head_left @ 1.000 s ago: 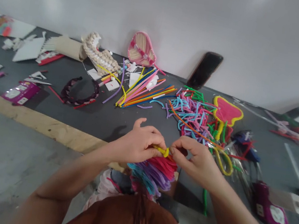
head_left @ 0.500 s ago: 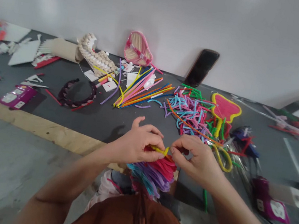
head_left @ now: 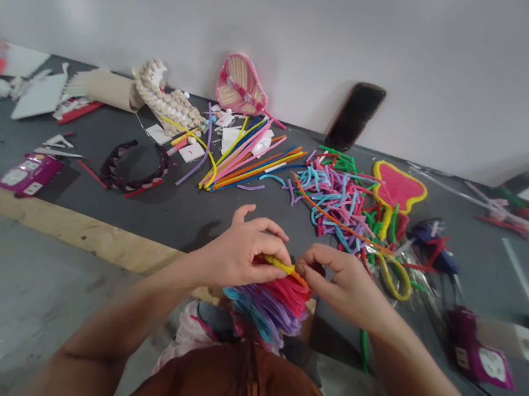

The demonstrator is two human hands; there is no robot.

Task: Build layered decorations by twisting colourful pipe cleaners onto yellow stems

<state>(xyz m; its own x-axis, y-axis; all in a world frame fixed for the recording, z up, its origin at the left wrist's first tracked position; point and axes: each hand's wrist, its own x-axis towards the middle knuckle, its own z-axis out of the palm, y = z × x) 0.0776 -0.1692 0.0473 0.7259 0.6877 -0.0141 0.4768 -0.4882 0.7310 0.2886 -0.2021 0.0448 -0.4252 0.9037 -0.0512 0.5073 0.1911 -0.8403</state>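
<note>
My left hand (head_left: 240, 251) and my right hand (head_left: 342, 282) meet low in the middle of the view, both pinched on a short yellow pipe cleaner (head_left: 281, 266) stretched between their fingertips. Just beneath it sits a fan-shaped bundle of red, purple and blue pipe cleaners (head_left: 272, 301), partly hidden by my hands. A long orange pipe cleaner (head_left: 336, 223) runs from near my right hand up into the loose pile.
A heap of cut coloured pipe cleaners (head_left: 340, 197) and long straight ones (head_left: 251, 155) lie on the dark mat. A phone (head_left: 355, 116) leans on the wall. There are also a pink heart craft (head_left: 240, 86), a pink-and-yellow shape (head_left: 398, 186), a dark headband (head_left: 135, 166) and a purple packet (head_left: 30, 172).
Both hands stay pinched on the yellow pipe cleaner, shifting slightly left. Its curled end has been drawn flatter between the fingertips. The camera has tilted a little.
</note>
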